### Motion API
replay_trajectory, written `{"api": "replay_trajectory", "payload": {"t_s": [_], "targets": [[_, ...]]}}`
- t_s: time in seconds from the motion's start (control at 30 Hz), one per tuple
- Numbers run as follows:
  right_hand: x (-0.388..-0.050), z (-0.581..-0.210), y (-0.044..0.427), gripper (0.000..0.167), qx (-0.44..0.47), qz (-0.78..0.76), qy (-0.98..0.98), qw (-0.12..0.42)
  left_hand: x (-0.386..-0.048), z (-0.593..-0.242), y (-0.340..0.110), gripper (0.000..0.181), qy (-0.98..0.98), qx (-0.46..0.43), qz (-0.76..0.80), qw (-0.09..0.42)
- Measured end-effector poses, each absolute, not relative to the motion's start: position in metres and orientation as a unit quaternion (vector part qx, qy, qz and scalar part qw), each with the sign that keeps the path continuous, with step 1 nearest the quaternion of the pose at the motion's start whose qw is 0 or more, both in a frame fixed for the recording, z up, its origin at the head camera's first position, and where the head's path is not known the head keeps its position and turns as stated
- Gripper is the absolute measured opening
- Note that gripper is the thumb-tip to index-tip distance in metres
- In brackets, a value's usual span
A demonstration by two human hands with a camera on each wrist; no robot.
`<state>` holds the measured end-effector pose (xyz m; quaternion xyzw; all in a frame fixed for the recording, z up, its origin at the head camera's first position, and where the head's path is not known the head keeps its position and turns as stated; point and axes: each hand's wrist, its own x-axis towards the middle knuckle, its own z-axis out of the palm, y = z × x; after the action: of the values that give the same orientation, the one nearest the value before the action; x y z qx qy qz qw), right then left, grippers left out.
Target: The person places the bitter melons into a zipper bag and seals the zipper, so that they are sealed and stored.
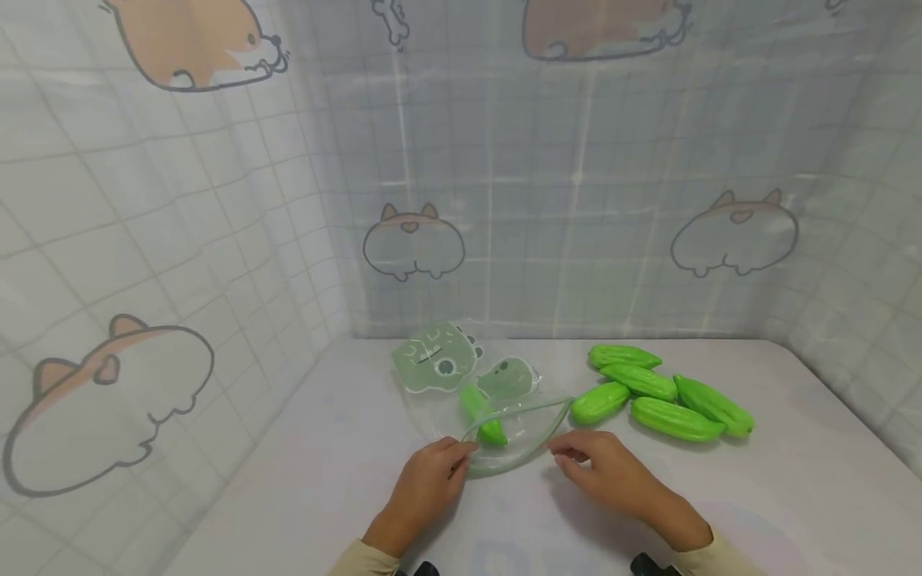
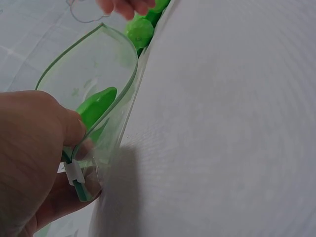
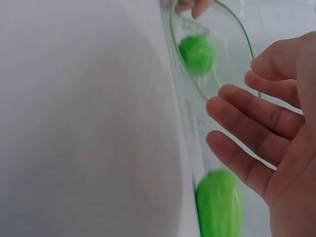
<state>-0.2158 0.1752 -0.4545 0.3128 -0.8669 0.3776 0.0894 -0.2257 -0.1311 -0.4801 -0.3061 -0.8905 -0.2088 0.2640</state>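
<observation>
A clear zip bag [image 1: 425, 416] with green cartoon animal prints lies on the table, its green-edged mouth gaping toward me. Inside it is one bright green, ridged vegetable [image 1: 493, 432], shaped like a small cucumber or bitter melon. My left hand [image 1: 430, 482] pinches the left corner of the mouth between thumb and fingers. Close to that grip, a white slider [image 2: 74, 173] sits on the green zip strip. My right hand [image 1: 612, 474] is beside the mouth's right corner, its fingers relaxed and apart in the right wrist view, holding nothing.
Several more green vegetables [image 1: 641, 382] lie in a loose group on the table to the right of the bag. A pale curtain [image 1: 562, 200] with grid lines and cartoon dogs encloses the white table [image 1: 310, 480] at the back and both sides.
</observation>
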Motion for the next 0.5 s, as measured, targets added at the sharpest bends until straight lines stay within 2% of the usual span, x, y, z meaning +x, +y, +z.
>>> {"api": "replay_trajectory", "payload": {"t_s": [0.5], "targets": [[-0.207, -0.448, 0.239, 0.018, 0.204, 0.362, -0.900, 0.131, -0.225, -0.480, -0.131, 0.023, -0.886, -0.314, -0.205, 0.272]]}}
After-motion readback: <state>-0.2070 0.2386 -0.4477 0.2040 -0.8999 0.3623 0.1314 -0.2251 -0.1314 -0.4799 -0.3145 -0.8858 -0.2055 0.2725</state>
